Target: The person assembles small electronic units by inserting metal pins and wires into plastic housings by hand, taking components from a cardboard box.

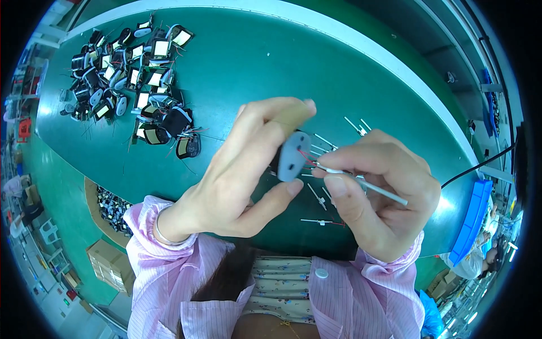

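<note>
My left hand [237, 164] grips a small black device with a grey oval end plate [294, 156], its thumb below and fingers above. Dark holes show in that plate, and thin red wires [307, 158] run from it toward my right hand [384, 192]. Between thumb and forefinger, the right hand pinches a thin white stick-like part [372, 186], its tip close to the wires. Whether the wires join this part I cannot tell. Several similar thin white parts with small connectors [320, 200] lie on the green table behind and below the hands.
A heap of black and grey devices [135, 73] with pale labels and loose wires covers the table's far left. A blue tray [471, 217] stands at the right edge. On the floor at left are a round bin of small parts [113, 209] and a cardboard box [110, 264].
</note>
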`<state>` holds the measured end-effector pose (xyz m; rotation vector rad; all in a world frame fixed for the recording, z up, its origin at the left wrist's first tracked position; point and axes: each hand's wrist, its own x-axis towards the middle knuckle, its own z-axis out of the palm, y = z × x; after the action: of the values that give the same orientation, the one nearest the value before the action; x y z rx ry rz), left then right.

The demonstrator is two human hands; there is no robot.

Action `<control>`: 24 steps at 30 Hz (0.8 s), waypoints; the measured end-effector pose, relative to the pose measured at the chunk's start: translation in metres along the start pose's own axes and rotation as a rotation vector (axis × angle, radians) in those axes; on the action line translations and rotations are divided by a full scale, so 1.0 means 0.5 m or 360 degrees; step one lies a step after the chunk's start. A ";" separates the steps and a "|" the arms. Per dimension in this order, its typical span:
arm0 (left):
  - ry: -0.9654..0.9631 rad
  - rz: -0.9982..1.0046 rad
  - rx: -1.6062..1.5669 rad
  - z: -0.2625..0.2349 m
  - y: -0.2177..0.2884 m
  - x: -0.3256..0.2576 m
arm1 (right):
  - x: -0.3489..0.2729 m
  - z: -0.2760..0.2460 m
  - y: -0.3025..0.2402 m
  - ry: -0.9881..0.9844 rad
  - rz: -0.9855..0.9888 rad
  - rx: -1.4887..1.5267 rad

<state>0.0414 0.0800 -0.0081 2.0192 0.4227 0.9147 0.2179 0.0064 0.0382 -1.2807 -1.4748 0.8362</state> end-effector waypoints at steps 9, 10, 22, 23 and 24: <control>-0.0077 -0.0173 0.0217 -0.007 -0.004 -0.005 | 0.012 -0.001 0.002 -0.0195 0.0202 -0.0413; -0.0068 -0.0174 0.0224 -0.009 0.002 -0.002 | 0.012 0.000 0.007 -0.0203 0.0193 -0.0412; -0.0248 -0.0956 -0.1000 -0.017 0.010 -0.006 | -0.012 -0.007 0.045 -0.0212 -0.0277 -0.0477; -0.0226 -0.0697 -0.0616 -0.010 0.015 -0.005 | -0.023 0.001 0.050 -0.0127 -0.0527 -0.0765; -0.0196 -0.0440 -0.0229 -0.007 0.019 -0.006 | -0.033 0.006 0.051 -0.0043 -0.0783 -0.1044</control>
<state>0.0366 0.0749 -0.0004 1.8196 0.5363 0.6289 0.2224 -0.0040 0.0097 -1.2636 -2.0642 0.0325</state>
